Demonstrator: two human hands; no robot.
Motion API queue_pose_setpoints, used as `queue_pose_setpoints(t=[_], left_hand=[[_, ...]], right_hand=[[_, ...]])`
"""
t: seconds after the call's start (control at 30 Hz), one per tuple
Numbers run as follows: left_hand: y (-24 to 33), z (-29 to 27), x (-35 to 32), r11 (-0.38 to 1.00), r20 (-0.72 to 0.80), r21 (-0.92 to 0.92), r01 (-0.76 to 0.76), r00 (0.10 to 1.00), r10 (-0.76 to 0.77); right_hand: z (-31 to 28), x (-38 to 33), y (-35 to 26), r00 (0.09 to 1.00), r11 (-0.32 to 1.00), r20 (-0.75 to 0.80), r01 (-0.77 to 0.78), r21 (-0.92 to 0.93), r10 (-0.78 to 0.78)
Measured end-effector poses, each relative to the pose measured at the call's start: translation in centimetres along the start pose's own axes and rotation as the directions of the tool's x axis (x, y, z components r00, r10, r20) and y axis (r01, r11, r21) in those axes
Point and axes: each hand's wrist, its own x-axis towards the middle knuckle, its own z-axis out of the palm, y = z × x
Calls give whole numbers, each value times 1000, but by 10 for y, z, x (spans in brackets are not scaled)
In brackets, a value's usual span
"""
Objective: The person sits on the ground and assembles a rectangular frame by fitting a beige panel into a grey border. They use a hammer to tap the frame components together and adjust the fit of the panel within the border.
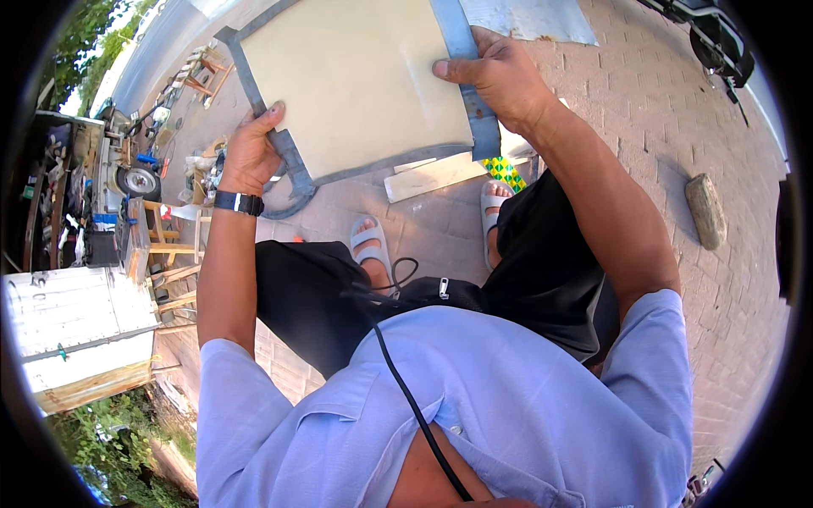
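A flat beige panel point(360, 89) edged with blue-grey strips is raised in front of me, above my feet. My left hand point(252, 152) is closed on its left edge, thumb on the front face by the grey strip. On the opposite side, my right hand point(506, 80) grips the wider blue-grey strip point(461, 59), its thumb lying across it. The fingers behind the panel are hidden. A curved grey strip point(292, 203) hangs or lies just below my left hand; I cannot tell whether it joins the edging.
Pale wooden boards point(432, 176) and a green-yellow patterned piece point(504, 172) lie near my sandals on the brick paving. A stone block point(705, 212) sits at right, and a metal sheet point(529, 19) lies beyond the panel. Wooden frames point(161, 237) and a wheel point(138, 181) stand at left.
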Motion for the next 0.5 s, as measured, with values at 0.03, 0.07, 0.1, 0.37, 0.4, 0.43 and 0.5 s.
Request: queue_pose_setpoints(t=[0.03,0.07,0.1,0.37,0.4,0.43,0.5], left_hand=[[2,-1,0,1000,14,26,-7,1000,6],[3,-2,-1,999,27,51,-10,1000,9],[5,-2,-1,998,24,64,-2,1000,0],[23,6,17,981,39,180,68,996,-76],[21,2,25,975,48,196,102,992,-113],[20,-4,37,967,73,228,112,989,-132],[10,-26,56,947,104,283,152,977,-187]], right_hand=[[0,-4,2,1000,1000,-6,-11,15,11],[1,-6,6,1000,999,-10,-26,30,26],[2,-9,7,999,998,-14,-40,45,40],[11,-18,39,976,938,-103,-153,311,193],[16,-20,42,967,931,-127,-170,322,221],[19,-19,47,957,923,-151,-187,335,249],[29,-16,69,935,913,-177,-237,333,307]])
